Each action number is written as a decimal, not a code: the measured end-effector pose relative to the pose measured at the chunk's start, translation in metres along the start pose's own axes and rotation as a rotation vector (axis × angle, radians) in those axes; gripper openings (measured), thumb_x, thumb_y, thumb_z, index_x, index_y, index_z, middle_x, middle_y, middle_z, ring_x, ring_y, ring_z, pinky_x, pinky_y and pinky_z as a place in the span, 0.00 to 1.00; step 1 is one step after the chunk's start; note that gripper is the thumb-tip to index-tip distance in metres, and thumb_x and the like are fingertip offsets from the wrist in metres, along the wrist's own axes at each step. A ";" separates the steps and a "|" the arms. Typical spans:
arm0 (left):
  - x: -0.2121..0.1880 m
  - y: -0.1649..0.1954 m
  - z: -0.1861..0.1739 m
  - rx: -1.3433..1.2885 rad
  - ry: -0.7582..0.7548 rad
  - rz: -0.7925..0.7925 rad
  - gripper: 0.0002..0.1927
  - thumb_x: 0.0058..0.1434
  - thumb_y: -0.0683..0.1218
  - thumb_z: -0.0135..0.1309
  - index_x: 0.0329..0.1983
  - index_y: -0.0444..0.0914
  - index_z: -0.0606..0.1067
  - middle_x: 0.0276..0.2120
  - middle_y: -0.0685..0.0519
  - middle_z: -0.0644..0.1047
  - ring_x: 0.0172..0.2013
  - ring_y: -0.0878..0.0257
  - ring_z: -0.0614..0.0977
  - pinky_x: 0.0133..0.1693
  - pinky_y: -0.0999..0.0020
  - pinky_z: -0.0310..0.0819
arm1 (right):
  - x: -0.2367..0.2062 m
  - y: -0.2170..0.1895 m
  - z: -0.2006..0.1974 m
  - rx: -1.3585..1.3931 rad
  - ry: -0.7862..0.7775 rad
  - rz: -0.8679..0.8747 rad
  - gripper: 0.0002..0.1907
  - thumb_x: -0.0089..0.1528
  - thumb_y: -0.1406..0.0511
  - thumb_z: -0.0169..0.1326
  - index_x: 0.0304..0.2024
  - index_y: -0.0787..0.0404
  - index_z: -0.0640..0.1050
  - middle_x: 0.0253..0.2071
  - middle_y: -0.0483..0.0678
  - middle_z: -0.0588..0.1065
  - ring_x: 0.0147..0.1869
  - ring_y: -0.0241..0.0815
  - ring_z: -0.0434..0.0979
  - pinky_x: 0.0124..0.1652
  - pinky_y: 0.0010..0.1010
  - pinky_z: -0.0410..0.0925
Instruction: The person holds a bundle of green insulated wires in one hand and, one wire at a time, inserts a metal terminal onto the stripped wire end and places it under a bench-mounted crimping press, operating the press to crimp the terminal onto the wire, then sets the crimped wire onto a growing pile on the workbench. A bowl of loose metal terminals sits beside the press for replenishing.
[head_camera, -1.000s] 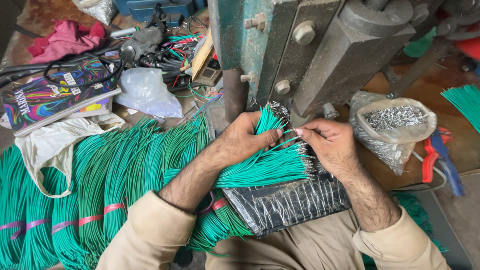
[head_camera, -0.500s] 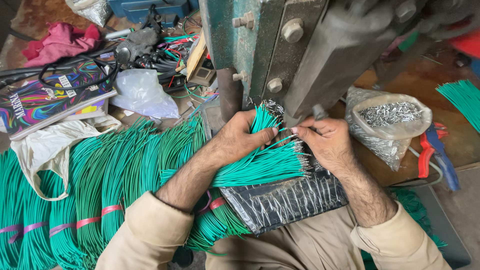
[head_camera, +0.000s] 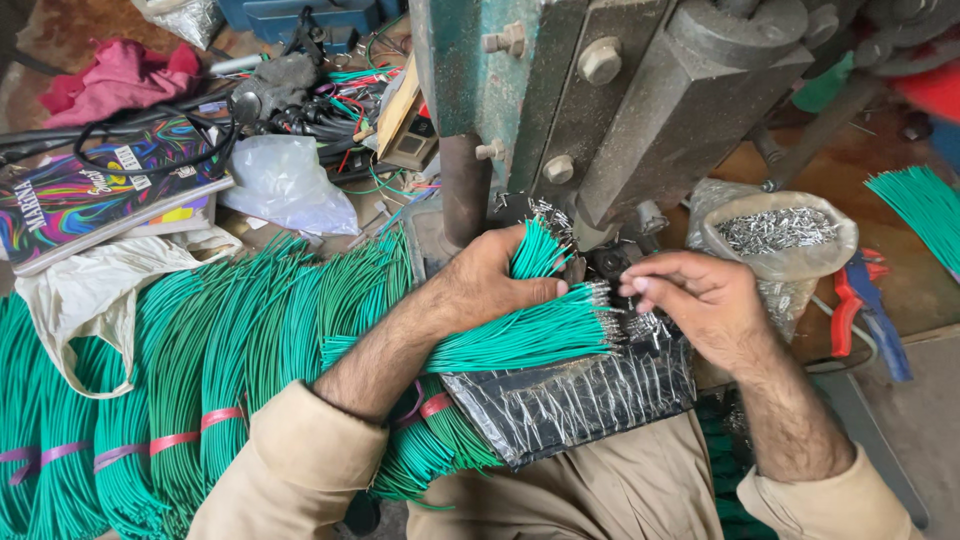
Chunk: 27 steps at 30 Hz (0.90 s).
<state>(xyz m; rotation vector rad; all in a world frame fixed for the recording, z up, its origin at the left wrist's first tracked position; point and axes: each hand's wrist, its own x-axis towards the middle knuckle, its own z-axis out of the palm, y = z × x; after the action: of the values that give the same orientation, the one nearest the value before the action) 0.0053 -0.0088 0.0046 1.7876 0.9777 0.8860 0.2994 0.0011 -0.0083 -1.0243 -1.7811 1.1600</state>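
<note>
**Two hands at a bundle of green wires under a metal press**

The left hand (head_camera: 490, 285) lies palm down over a bundle of short green wires (head_camera: 520, 340). Its fingers are curled closed around the bundle, and the thumb presses on the top side. The wires lie almost flat, and their bare metal ends point to the right. A smaller tuft of the same wires stands up between the fingers of this hand. The left forearm comes from the lower left, in a beige sleeve.

The right hand (head_camera: 700, 300) is just beside the wire ends. Its thumb and first fingers are pinched together near the tips of the wires, but what is between them is too small to see. The wrist is bent and the forearm comes up from the lower right.

The bundle rests on a black plastic sheet (head_camera: 570, 400) on the lap of the person. Directly above stands a grey-green metal press (head_camera: 600, 100). On the right is a plastic bag of small metal terminals (head_camera: 780, 235), and on the left lie long green wire bundles (head_camera: 200, 370).
</note>
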 end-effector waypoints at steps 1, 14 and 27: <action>0.000 -0.001 0.001 -0.031 0.003 0.010 0.15 0.60 0.49 0.64 0.44 0.36 0.77 0.32 0.57 0.80 0.36 0.71 0.78 0.42 0.69 0.77 | -0.006 -0.001 -0.007 -0.155 0.046 0.026 0.10 0.63 0.73 0.56 0.47 0.67 0.81 0.43 0.50 0.82 0.46 0.36 0.82 0.47 0.25 0.75; -0.001 0.003 -0.001 -0.217 0.011 -0.099 0.08 0.63 0.46 0.61 0.39 0.36 0.79 0.30 0.59 0.80 0.33 0.73 0.78 0.38 0.71 0.77 | -0.017 -0.002 -0.021 -0.535 -0.003 -0.059 0.09 0.60 0.69 0.59 0.43 0.62 0.83 0.45 0.46 0.80 0.51 0.40 0.80 0.51 0.31 0.71; 0.003 -0.006 0.002 -0.256 -0.004 -0.058 0.09 0.64 0.45 0.59 0.41 0.34 0.79 0.31 0.59 0.81 0.34 0.72 0.79 0.40 0.71 0.78 | -0.012 0.001 -0.004 -0.463 0.136 0.015 0.06 0.65 0.70 0.54 0.43 0.65 0.77 0.40 0.48 0.79 0.45 0.39 0.80 0.41 0.30 0.74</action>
<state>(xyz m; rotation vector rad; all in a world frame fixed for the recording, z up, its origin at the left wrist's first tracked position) 0.0073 -0.0051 -0.0009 1.5374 0.8672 0.9263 0.3078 -0.0084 -0.0099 -1.3466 -1.9784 0.6754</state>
